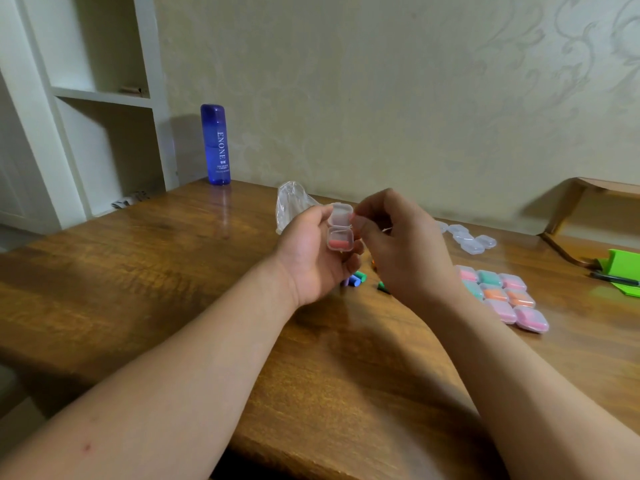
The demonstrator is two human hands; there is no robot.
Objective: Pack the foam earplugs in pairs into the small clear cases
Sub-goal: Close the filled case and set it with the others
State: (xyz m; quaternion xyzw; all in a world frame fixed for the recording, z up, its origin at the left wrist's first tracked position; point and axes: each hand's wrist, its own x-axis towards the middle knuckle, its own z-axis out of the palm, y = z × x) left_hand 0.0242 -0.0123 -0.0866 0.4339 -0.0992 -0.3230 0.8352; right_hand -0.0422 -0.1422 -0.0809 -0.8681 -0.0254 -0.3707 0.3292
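Forearms (194,382) nearest. Left hand (311,254) grips one open clear case (340,237), long axis near–far, lid far; we see one red earplug (338,244) inside. Right hand (401,247) just right of it, fingers pinched; we cannot tell on what. Right, on table (156,278): we count eight packed cases (502,294), about five empties (472,242).

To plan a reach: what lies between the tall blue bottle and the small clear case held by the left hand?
A crumpled clear plastic bag, seen in the head view.
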